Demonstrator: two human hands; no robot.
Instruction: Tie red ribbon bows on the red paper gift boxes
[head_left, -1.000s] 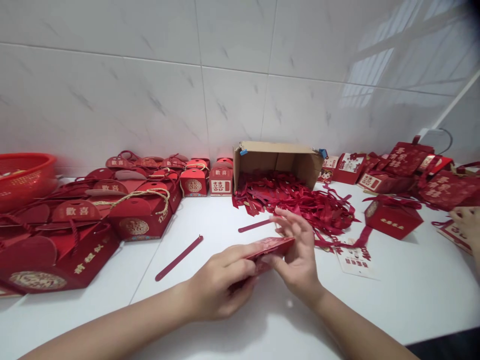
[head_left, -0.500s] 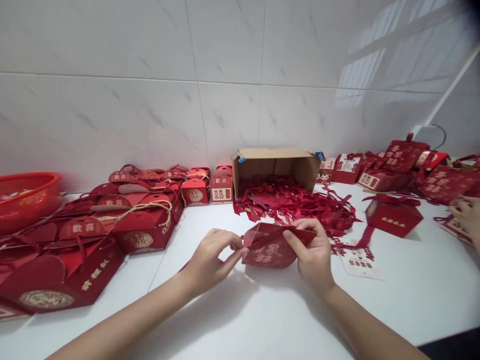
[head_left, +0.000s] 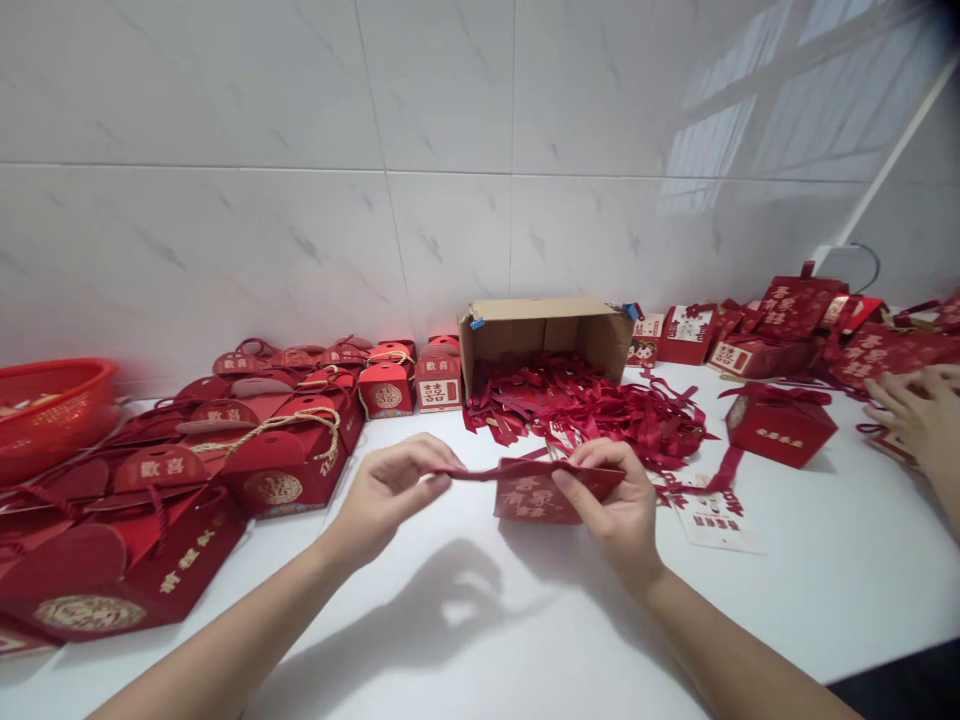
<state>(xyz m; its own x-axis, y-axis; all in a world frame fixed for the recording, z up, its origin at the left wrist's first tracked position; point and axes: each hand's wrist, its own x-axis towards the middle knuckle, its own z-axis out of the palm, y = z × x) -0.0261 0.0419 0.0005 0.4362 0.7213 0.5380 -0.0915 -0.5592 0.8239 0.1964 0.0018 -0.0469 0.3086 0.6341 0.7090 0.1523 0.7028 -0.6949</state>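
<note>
A small dark red gift box (head_left: 536, 495) with pale printed characters is held above the white table. My right hand (head_left: 611, 500) grips its right side, thumb on the front face and fingers behind. From the box's top a red ribbon (head_left: 476, 475) stretches to the left. My left hand (head_left: 401, 490) pinches that ribbon between thumb and fingers, apart from the box. Behind them lies a heap of red ribbons (head_left: 622, 415), spilling out of a cardboard box (head_left: 544, 310) on its side. A printed card (head_left: 724, 525) lies to the right, with a loose ribbon across it.
Several red gift boxes with rope handles (head_left: 172, 560) crowd the left, beside a red plastic basket (head_left: 56, 415). A ribbon-tied red box (head_left: 780, 430) stands at right, before more boxes (head_left: 802, 310). Another person's hand (head_left: 926, 415) is at the right edge. A tiled wall (head_left: 442, 230) closes the back.
My left hand has moved left, away from the gift box, drawing the ribbon out taut. The box has tipped slightly in my right hand. The other person's hand at right has shifted inward.
</note>
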